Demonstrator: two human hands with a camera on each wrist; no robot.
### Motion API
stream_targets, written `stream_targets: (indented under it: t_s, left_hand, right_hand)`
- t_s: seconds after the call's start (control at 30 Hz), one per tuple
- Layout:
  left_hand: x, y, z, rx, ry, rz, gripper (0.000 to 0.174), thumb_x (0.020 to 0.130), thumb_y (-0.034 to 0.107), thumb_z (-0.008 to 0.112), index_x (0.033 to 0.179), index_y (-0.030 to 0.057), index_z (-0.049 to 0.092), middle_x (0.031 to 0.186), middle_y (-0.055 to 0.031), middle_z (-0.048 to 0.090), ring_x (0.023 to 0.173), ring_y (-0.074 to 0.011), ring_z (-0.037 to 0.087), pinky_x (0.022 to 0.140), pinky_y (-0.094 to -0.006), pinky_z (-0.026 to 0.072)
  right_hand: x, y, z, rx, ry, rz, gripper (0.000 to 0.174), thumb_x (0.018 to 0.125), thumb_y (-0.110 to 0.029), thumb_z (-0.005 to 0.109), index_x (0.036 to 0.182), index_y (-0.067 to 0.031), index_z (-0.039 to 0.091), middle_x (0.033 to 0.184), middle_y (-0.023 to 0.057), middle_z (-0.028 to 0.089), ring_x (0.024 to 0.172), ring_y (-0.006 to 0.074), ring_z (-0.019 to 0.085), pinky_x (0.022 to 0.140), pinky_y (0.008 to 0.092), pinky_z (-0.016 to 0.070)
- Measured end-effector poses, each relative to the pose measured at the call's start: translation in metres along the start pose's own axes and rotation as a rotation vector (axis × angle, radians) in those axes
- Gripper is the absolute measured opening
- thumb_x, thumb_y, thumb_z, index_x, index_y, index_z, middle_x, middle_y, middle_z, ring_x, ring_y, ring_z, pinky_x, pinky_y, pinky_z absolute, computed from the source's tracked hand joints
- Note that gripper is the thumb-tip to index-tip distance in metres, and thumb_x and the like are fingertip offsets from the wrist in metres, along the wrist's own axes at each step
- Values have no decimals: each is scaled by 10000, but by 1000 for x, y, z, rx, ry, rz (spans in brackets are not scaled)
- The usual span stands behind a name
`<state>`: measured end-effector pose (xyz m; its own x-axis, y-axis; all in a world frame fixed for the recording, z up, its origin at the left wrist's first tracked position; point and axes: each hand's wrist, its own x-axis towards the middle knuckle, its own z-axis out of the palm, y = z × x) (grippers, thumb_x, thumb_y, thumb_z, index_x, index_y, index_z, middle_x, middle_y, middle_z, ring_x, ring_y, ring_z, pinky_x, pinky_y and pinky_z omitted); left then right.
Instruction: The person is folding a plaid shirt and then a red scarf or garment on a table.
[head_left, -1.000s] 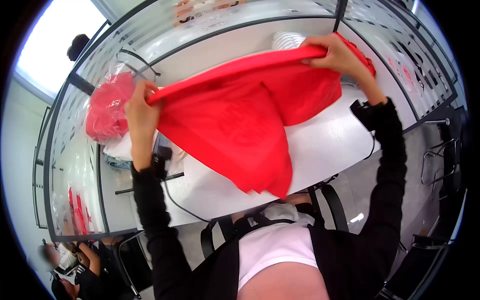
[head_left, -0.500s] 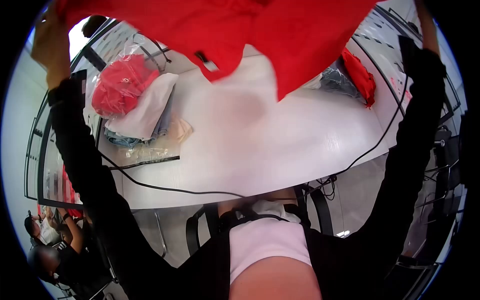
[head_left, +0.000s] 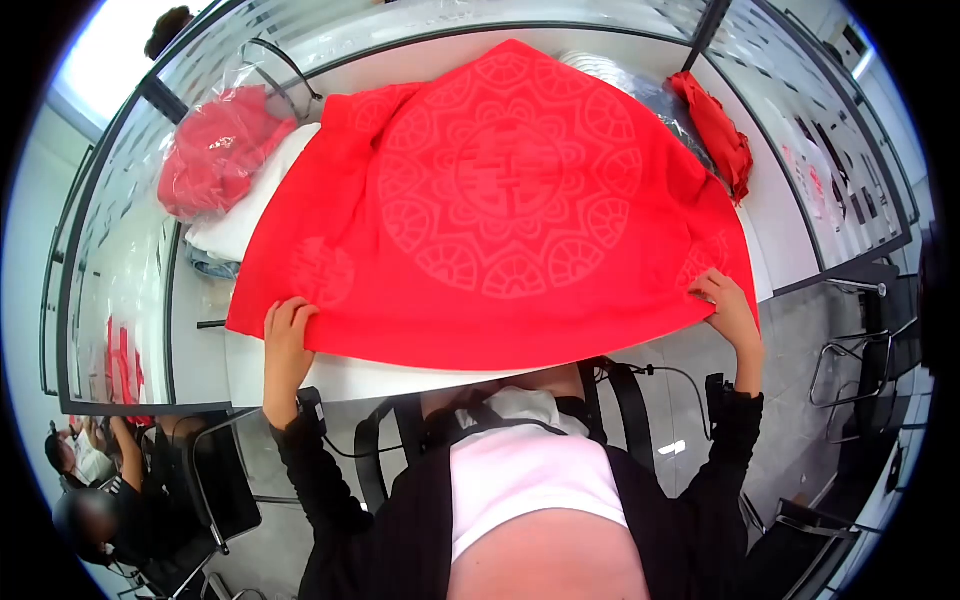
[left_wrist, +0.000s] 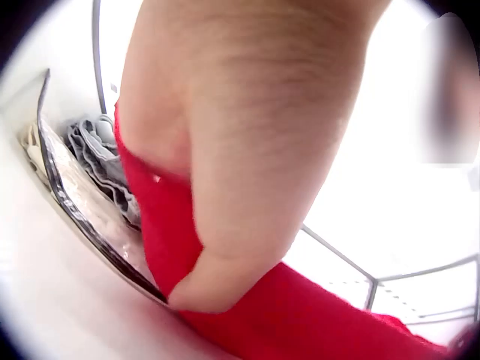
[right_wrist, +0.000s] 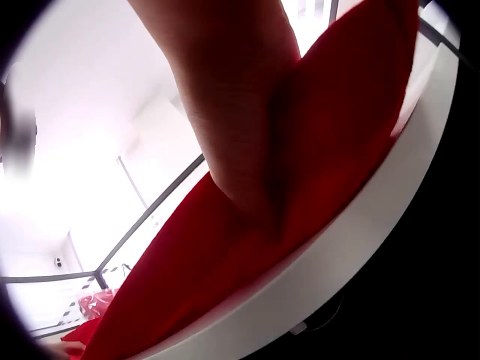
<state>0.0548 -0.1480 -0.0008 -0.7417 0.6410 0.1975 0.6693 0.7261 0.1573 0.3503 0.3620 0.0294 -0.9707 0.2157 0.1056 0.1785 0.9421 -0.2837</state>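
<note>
A red cloth [head_left: 510, 190] with a round tone-on-tone pattern lies spread over the white table [head_left: 420, 380], its back part raised in folds. At its front left edge the left hand [head_left: 288, 345] pinches the fabric. The right hand [head_left: 732, 315] grips the front edge near the right corner. In the left wrist view the left hand [left_wrist: 240, 165] has its thumb against the red cloth [left_wrist: 300, 315]. The right hand [right_wrist: 232, 105] meets the red cloth [right_wrist: 217, 255] in the right wrist view, its fingertips hidden in shadow.
Bagged red fabric [head_left: 215, 150] sits at the back left above white cloth [head_left: 250, 215] and folded denim. At the back right are a red bundle [head_left: 715, 135] and grey items in plastic. Framed clear partitions surround the table. Two seated people are at lower left.
The red cloth, lifted high half a second ago, has come down over the table and spread out. Both hands have moved down and inward to its front edge.
</note>
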Motion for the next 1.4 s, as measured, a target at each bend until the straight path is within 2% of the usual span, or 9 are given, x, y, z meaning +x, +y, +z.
stream_targets:
  t_s: [0.2,0.37,0.47,0.7,0.83,1.1,1.2,1.33,1.4]
  left_hand:
    - [-6,-7,0,99,280,-209,604,615,-54,612,1181,110,478,1347,-167,294,1236,-352,297,1041,-446,198]
    - [-20,-44,19,-5,553,-466,527,795,-2,552,1280,46,350,1330,-213,299,1201,-358,353,974,-411,323]
    - [-23,-59,27,-1112,735,-750,398,898,91,466,1272,29,347,1274,-175,379,1097,-295,473,906,-391,396]
    - [-37,-36,2,-1628,516,-821,463,900,356,499,1220,29,429,1117,-123,527,1006,-206,535,828,-352,453]
    - [-33,-27,6,-1320,116,-809,435,866,305,568,1161,-6,496,1023,-96,583,987,-207,542,849,-362,438]
    - [-26,-64,-8,-130,202,13,856,560,451,760,1273,106,435,1455,-167,148,1327,-392,82,1040,-504,133]
    - [-14,-70,-21,3,181,57,858,555,446,756,1278,113,434,1445,-173,177,1325,-396,105,1035,-508,149]
    - [25,-40,-32,121,298,234,585,598,253,743,1145,147,565,1341,-52,413,1307,-292,258,1054,-484,100]
    - [35,-36,-24,-24,124,366,139,609,44,683,708,102,606,1090,-48,542,1201,-242,414,1060,-491,78]
  right_hand:
    - [-4,9,2,212,-7,123,354,613,32,663,949,-37,575,890,102,526,841,254,569,734,313,464]
    - [-2,5,-3,286,-116,171,397,614,-17,700,988,-29,566,868,94,528,811,221,563,724,296,458]
    - [-4,10,-2,333,-125,159,439,608,-27,714,1018,-37,559,886,96,525,822,231,560,737,299,460]
    - [-29,25,-2,148,43,227,517,591,-57,732,1069,-42,534,997,107,508,939,267,533,819,322,439]
    - [-45,44,5,176,135,206,483,601,-22,697,1060,-47,548,1080,113,505,1020,277,512,870,317,418]
    - [-82,95,10,155,332,246,320,666,82,582,959,-42,619,1161,98,503,1070,247,506,893,312,414]
    - [-73,79,8,222,372,257,285,692,58,588,956,-40,633,1226,94,472,1097,244,495,917,318,403]
    - [-62,84,25,283,382,121,239,718,29,591,945,-39,623,1245,114,485,1147,266,474,975,332,354]
    - [-61,101,29,384,359,103,217,733,16,581,944,-32,605,1231,121,509,1161,264,466,997,335,327]
